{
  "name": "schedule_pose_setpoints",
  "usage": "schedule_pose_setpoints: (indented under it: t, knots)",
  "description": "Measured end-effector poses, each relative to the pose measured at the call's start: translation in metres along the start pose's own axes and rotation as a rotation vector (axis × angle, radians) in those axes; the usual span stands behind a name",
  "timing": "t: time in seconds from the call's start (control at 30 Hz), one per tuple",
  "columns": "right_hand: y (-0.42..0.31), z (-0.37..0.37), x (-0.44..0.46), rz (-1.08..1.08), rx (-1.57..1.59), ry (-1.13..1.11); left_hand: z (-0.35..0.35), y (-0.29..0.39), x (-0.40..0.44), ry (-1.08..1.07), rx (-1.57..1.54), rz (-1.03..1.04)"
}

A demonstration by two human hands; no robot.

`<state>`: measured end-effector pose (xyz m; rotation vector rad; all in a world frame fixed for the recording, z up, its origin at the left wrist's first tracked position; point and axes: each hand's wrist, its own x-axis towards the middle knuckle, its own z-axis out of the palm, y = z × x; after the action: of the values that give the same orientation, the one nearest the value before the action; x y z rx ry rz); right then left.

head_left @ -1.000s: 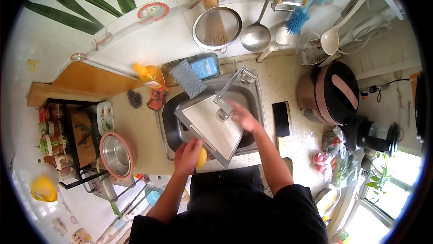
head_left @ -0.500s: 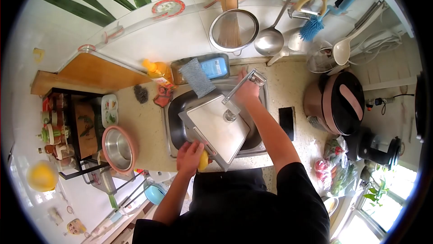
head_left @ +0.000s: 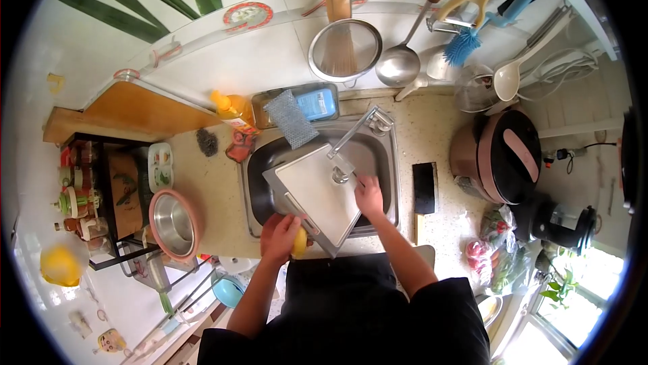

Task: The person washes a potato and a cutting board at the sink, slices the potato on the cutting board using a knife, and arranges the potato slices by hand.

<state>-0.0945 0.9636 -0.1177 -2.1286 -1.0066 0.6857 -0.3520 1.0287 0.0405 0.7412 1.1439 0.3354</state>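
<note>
A white cutting board with grey ends lies tilted across the metal sink, its near corner over the front rim. At its lower left, my left hand is closed around a yellow sponge. My right hand grips the board's right corner, its fingertips partly hidden. Above the board reaches the faucet, its spout end over the white surface. I cannot tell whether water is running.
Behind the sink sit a tray with a grey mesh cloth and an orange soap bottle. A cleaver lies to the right, near a rice cooker. A pink-rimmed bowl stands left.
My right hand has come away from the faucet base and moved toward me, down to the board's right corner. My left hand stays at the lower left with the sponge.
</note>
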Motion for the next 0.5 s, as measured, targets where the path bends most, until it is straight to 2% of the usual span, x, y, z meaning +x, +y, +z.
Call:
schedule_pose_setpoints:
  t: [0.03, 0.1, 0.2, 0.3, 0.4, 0.5]
  knots:
    - [0.018, 0.007, -0.022, -0.038, 0.055, 0.011, -0.003, -0.002, 0.003, -0.022, -0.01, -0.019]
    - [0.012, -0.002, -0.058, 0.133, 0.189, -0.034, 0.004, 0.011, 0.0, -0.064, 0.039, -0.057]
    - [0.007, -0.011, -0.087, 0.246, 0.239, -0.018, 0.007, 0.007, 0.0, -0.099, -0.148, -0.065]
    - [0.022, -0.007, -0.094, 0.207, 0.225, -0.004, 0.018, 0.024, -0.013, -0.234, -0.224, 0.024]
    - [0.051, 0.012, -0.095, 0.367, 0.373, -0.172, 0.036, 0.058, -0.042, -0.304, -0.26, 0.121]
    - [0.027, 0.001, -0.087, 0.686, 0.578, -0.399, 0.029, 0.066, -0.064, -0.343, -0.225, 0.249]
